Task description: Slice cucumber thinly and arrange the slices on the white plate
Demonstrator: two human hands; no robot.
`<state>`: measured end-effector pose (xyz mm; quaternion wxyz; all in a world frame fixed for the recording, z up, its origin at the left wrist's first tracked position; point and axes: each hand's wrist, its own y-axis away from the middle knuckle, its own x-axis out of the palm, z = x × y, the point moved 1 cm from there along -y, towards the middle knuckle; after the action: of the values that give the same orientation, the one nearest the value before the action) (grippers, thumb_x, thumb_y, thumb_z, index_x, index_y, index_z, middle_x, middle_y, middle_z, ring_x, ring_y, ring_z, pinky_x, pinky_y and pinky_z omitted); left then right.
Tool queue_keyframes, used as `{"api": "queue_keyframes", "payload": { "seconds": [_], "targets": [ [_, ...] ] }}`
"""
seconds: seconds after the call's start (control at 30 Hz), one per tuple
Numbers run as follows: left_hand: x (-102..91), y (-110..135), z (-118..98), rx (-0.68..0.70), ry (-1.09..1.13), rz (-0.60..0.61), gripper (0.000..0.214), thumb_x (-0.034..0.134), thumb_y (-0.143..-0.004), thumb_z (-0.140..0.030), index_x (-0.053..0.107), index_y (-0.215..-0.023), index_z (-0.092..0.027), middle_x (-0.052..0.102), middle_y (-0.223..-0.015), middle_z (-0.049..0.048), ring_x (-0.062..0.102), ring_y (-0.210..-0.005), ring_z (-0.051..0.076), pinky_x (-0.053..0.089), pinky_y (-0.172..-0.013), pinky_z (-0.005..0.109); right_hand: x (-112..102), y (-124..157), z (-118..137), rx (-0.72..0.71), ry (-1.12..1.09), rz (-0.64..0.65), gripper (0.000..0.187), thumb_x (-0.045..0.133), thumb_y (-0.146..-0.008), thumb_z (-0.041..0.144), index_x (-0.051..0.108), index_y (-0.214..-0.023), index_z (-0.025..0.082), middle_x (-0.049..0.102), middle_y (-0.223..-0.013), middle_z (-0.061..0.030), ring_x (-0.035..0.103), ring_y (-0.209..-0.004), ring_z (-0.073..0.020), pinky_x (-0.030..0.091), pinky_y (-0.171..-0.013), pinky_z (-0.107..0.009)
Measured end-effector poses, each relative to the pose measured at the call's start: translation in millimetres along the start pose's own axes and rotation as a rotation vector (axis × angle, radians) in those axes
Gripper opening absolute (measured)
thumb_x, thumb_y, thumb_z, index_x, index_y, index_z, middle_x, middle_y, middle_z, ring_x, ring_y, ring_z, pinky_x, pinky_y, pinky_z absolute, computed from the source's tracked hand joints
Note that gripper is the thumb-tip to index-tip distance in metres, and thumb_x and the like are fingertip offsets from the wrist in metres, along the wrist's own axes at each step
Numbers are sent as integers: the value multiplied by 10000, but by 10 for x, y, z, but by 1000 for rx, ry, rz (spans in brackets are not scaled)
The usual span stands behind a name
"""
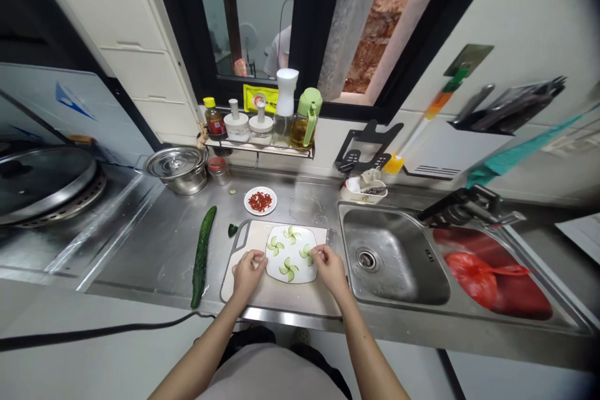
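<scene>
"Checking in: where's your plate [295, 251]?"

"I see it on the cutting board [262, 297], bearing four pinwheels of green slices [289, 270]. The fingers of my left hand [249, 270] are pinched narrow by its left edge, those of my right hand [330, 267] by its right; I can't tell whether either grips it."

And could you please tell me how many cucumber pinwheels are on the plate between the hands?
4: on the plate, a far pinwheel, a left pinwheel, a near pinwheel and a right pinwheel. The right hand may hide part of the last.
</scene>
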<state>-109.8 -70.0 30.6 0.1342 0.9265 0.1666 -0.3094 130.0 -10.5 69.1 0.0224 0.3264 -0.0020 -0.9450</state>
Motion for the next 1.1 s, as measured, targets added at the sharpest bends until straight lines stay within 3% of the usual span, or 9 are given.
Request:
{"api": "queue_keyframes", "payload": {
  "seconds": [0.3, 0.57, 0.8, 1.1],
  "targets": [
    [-9, 12, -98, 43, 212, -33, 271, 587, -787, -431, 677, -893, -199, 613, -761, 6, 529, -651, 135, 443, -692, 262, 444, -977, 496, -135, 90, 114, 249, 483, -855, 373, 655, -865, 193, 588, -640, 16, 523, -611, -139, 335, -593, -220],
    [104, 7, -119, 2, 343, -41, 298, 624, -775, -451, 680, -892, -182, 612, -734, 19, 525, -649, 141, 447, -650, 252, 1052, -1999, 770, -234, 437, 261, 211, 503, -882, 215, 706, -942, 213, 698, -945, -45, 583, -825, -146, 348, -679, -220],
    [122, -49, 16, -59, 413, -61, 368, 658, -743, -508, 685, -886, -170, 608, -735, 29, 527, -658, 147, 445, -640, 252, 1544, -2226, 771, -197, 536, 321, 188, 547, -874, 219, 711, -965, 223, 680, -1033, -58, 594, -923, -159, 353, -693, -221],
    [32, -71, 82, -129, 444, -96, 460, 663, -715, -591, 687, -869, -158, 595, -722, 37, 536, -662, 155, 449, -641, 259, 1806, -2345, 744, -176, 604, 348, 255, 476, -911, 200, 698, -1036, 195, 646, -1118, -103, 585, -973, -183, 375, -732, -249]
  ]
}}
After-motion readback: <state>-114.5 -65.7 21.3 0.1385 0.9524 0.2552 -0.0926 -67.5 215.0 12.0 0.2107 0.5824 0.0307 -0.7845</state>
